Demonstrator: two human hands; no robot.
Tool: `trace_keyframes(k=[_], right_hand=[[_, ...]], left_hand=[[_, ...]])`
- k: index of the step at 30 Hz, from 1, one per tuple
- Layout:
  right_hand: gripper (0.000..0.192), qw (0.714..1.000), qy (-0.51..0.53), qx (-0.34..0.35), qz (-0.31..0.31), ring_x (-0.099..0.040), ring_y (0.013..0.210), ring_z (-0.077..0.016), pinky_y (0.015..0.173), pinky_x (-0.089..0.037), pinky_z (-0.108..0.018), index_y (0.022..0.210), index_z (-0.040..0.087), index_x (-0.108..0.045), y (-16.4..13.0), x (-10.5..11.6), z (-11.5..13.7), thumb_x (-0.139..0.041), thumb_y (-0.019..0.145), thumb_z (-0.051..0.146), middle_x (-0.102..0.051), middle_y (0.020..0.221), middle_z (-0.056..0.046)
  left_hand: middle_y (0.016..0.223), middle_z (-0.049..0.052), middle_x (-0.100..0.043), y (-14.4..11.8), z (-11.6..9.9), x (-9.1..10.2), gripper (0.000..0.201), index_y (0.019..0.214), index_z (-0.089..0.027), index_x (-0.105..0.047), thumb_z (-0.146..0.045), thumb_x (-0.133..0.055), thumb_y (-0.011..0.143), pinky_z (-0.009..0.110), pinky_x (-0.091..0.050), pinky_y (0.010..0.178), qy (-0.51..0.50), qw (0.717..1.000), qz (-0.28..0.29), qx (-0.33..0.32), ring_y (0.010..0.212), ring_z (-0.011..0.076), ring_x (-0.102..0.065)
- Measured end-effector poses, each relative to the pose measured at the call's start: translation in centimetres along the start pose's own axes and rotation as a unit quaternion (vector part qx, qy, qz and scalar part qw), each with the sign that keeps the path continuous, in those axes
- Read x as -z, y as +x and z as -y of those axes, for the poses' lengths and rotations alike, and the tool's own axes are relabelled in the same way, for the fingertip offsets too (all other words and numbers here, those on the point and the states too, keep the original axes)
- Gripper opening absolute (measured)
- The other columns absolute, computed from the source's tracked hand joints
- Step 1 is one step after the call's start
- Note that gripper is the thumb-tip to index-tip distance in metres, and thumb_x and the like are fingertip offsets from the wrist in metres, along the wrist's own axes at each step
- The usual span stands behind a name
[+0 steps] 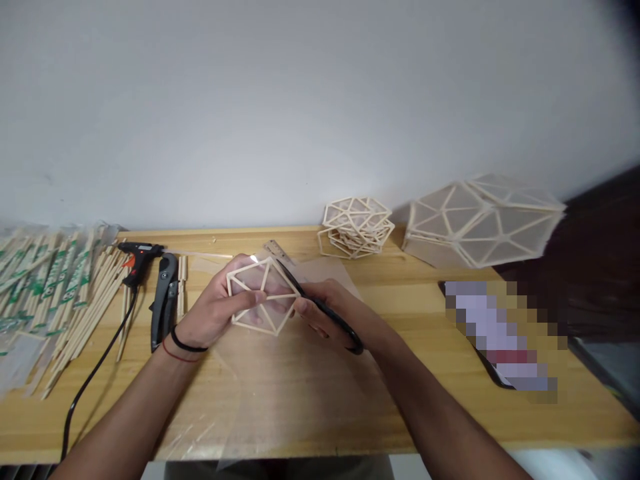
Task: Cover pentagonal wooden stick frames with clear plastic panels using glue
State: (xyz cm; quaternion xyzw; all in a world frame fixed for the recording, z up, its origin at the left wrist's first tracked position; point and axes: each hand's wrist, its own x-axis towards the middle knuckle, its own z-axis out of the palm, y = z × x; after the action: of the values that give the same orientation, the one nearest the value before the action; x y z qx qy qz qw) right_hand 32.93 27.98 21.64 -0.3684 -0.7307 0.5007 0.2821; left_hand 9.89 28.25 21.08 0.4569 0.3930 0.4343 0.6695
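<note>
My left hand [220,303] grips a pentagon frame of thin wooden sticks [265,297], its thumb lying across the near face. Clear film covers the frame, and spokes run from its middle to the corners. Black-handled scissors [335,319] are in my right hand [330,310], with the fingers closed round the handle beside the frame's right corner. The blades are mostly hidden behind the frame. Under both hands a sheet of clear plastic film [300,400] lies on the wooden table [415,407].
At left lie wrapped chopsticks [55,273], loose chopsticks [90,320], a corded glue gun [137,260] and a grey-handled cutter [165,300]. A ruler [279,252] is behind my hands. Stacked stick frames [357,227], a large film-covered stick structure [480,220] and a phone [490,333] stand or lie rightward.
</note>
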Motion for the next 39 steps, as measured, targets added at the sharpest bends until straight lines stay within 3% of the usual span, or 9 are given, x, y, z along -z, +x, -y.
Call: trace_keyframes(k=[9, 19, 25, 31, 39], right_hand=[[0.056, 1.000, -0.018, -0.009, -0.017, -0.052, 0.056, -0.0157, 0.054, -0.036, -0.026, 0.076, 0.020, -0.064, 0.18, -0.01, 0.04, -0.051, 0.096, 0.070, -0.050, 0.056, 0.002], [0.061, 1.000, 0.012, -0.008, -0.015, -0.040, 0.056, -0.0120, 0.053, -0.029, -0.025, 0.076, 0.017, -0.063, 0.15, -0.04, -0.47, -0.053, 0.094, 0.075, -0.044, 0.060, 0.003], [0.068, 1.000, 0.020, 0.019, 0.010, -0.040, 0.057, -0.0123, 0.052, -0.027, -0.025, 0.081, 0.015, -0.066, 0.00, 0.12, -0.60, -0.046, 0.096, 0.078, -0.043, 0.060, 0.003], [0.075, 1.000, 0.001, 0.008, 0.005, -0.039, 0.055, -0.0125, 0.050, -0.026, -0.025, 0.074, 0.017, -0.062, 0.09, -0.01, -0.88, -0.040, 0.092, 0.087, -0.042, 0.057, 0.003], [0.074, 1.000, -0.027, -0.004, -0.006, -0.040, 0.056, -0.0128, 0.050, -0.025, -0.025, 0.066, 0.020, -0.052, 0.15, -0.01, -0.83, -0.043, 0.089, 0.089, -0.044, 0.059, 0.001]], left_hand=[[0.082, 0.001, -0.074, -0.02, 0.06, -0.18, 0.042, 0.105, -0.020, -0.065, -0.025, -0.091, 0.073, 0.023, -0.051, 0.057, -0.023, 1.000, 0.004, 0.002, 0.068, 0.0167, -0.069], [0.087, 0.005, -0.079, 0.11, 0.10, -0.07, 0.042, 0.109, -0.017, -0.064, -0.021, -0.089, 0.075, 0.023, -0.054, 0.060, -0.038, 0.999, 0.023, -0.003, 0.071, 0.0188, -0.074], [0.079, -0.002, -0.074, 0.03, 0.40, 0.18, 0.031, 0.108, -0.018, -0.069, -0.019, -0.086, 0.082, 0.016, -0.048, 0.057, -0.018, 0.996, 0.084, -0.017, 0.068, 0.0115, -0.069], [0.084, -0.001, -0.076, 0.14, 0.43, 0.30, 0.026, 0.108, -0.020, -0.070, -0.020, -0.084, 0.085, 0.014, -0.049, 0.055, -0.012, 0.994, 0.104, -0.021, 0.071, 0.0117, -0.070], [0.084, 0.001, -0.076, 0.08, 0.30, 0.39, 0.034, 0.108, -0.017, -0.070, -0.020, -0.086, 0.078, 0.017, -0.050, 0.056, -0.006, 0.997, 0.072, -0.006, 0.066, 0.0118, -0.066]])
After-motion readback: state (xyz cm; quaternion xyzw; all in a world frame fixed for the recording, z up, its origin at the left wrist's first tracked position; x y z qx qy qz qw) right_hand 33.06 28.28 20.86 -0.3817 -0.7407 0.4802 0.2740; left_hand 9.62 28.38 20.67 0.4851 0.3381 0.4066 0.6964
